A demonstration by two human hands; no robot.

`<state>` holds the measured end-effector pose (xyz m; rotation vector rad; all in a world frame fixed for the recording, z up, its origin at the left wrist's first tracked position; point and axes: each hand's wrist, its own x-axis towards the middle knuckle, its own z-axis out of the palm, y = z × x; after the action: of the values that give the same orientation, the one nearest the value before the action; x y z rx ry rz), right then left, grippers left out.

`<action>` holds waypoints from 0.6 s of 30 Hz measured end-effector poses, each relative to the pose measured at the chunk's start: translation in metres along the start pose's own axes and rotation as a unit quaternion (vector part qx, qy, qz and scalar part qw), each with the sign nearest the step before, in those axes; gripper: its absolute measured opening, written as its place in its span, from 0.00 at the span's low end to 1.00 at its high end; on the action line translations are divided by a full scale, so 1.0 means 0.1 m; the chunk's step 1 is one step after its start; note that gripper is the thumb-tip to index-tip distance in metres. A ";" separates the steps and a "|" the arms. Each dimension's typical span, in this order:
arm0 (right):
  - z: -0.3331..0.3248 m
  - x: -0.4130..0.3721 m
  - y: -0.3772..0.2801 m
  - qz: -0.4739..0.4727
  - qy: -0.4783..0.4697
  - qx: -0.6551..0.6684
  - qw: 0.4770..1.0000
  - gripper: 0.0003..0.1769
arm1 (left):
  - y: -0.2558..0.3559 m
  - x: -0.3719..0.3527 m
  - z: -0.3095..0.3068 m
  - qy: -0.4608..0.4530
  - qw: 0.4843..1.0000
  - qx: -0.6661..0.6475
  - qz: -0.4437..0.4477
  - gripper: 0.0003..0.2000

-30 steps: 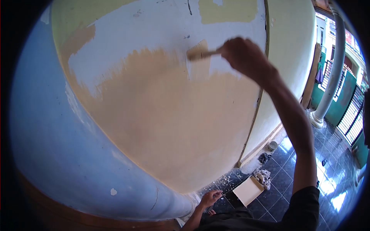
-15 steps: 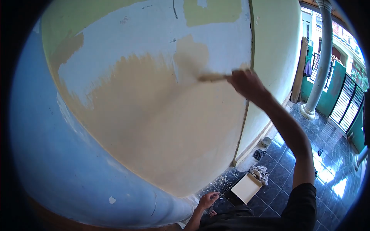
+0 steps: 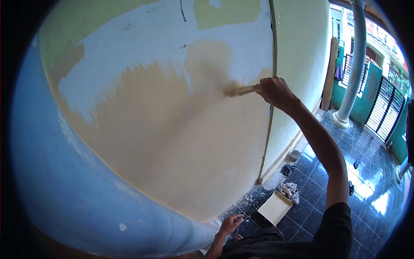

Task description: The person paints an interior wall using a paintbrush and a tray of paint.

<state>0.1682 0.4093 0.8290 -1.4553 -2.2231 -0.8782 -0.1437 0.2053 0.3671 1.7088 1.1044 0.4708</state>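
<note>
A paintbrush (image 3: 242, 90) is gripped by its handle in my right hand (image 3: 276, 92), with the arm stretched up. Its bristles meet the wall at the upper edge of the beige paint (image 3: 185, 138). Around that edge, a pale bluish-white patch (image 3: 151, 41) and some light green paint (image 3: 228, 13) show. Low down, near my body, my left hand (image 3: 232, 224) hangs with loosely bent fingers and nothing visible in it. The closest thing to it is a shallow paint tray (image 3: 274, 208) on the floor, holding cream-coloured paint.
A blue wall (image 3: 86, 185) curves along the left. A crumpled rag (image 3: 289, 191), a black crumpled item (image 3: 287, 169) and a small can (image 3: 295, 155) stand along the wall base. Debris lies on dark floor tiles (image 3: 310, 190). A pillar (image 3: 354, 64) and a gate (image 3: 385, 108) are further right.
The brush has dipped slightly down the wall and its bristles tilt differently. My view has shifted a little to the right. The left hand stays low.
</note>
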 end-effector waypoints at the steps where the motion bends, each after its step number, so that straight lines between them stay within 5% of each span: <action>1: -0.06 0.07 0.03 -0.001 0.002 0.001 1.000 0.10 | 0.02 0.00 -0.02 0.002 1.000 0.001 0.000 0.17; 3: -0.27 0.36 0.22 -0.032 0.039 -0.140 0.989 0.08 | 0.05 -0.01 -0.04 -0.009 1.000 0.009 -0.015 0.17; 7: -0.94 0.91 0.45 0.017 0.162 -0.068 0.984 0.09 | 0.01 0.07 -0.08 -0.005 1.000 0.007 -0.005 0.17; 11: -0.59 0.67 0.43 0.059 0.356 0.005 0.933 0.10 | -0.06 0.05 -0.06 0.000 1.000 -0.010 -0.018 0.17; 13: 0.02 0.42 0.45 0.063 0.220 -0.102 0.968 0.10 | -0.09 0.03 0.01 0.003 1.000 -0.006 -0.023 0.17; 15: 0.17 0.07 0.27 0.081 0.170 0.073 0.979 0.10 | -0.12 0.02 -0.01 0.004 1.000 -0.001 -0.018 0.17; 18: 0.12 0.00 0.39 0.041 0.060 0.032 0.997 0.08 | -0.12 0.02 0.00 -0.003 1.000 -0.025 -0.016 0.18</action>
<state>0.2041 0.4280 0.8317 -1.4156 -2.0703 -0.8368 -0.1479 0.2078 0.3556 1.6458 1.1044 0.4694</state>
